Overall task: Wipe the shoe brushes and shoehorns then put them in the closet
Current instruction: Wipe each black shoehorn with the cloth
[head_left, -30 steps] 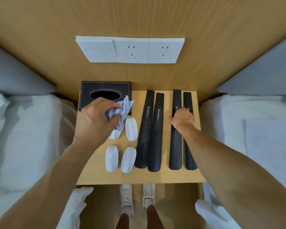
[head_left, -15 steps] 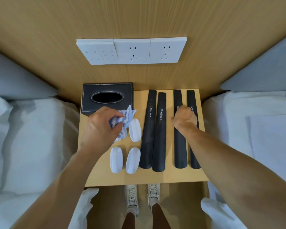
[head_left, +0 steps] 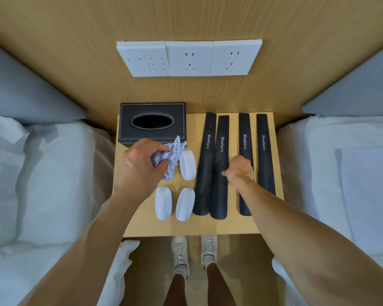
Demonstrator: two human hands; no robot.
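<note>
While the left hand (head_left: 139,166) bunches a blue-and-white cloth (head_left: 167,161) over the white shoe brushes (head_left: 187,165), seemingly ready to wipe, the right hand (head_left: 239,171) curls over the third of 4 black shoehorns (head_left: 244,164), though whether it truly grips is unclear. All lie in rows on the nightstand (head_left: 208,226) within easy reach, each shoehorn printed "Shoehorn".

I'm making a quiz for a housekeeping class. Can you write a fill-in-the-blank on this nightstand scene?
1. The left hand grips a blue-and-white ____.
2. ____ black shoehorns lie on the nightstand.
3. The dark tissue box sits at the nightstand's back ____ corner.
4. The right hand rests over the ____ shoehorn from the left.

Missing words: cloth; four; left; third
</note>
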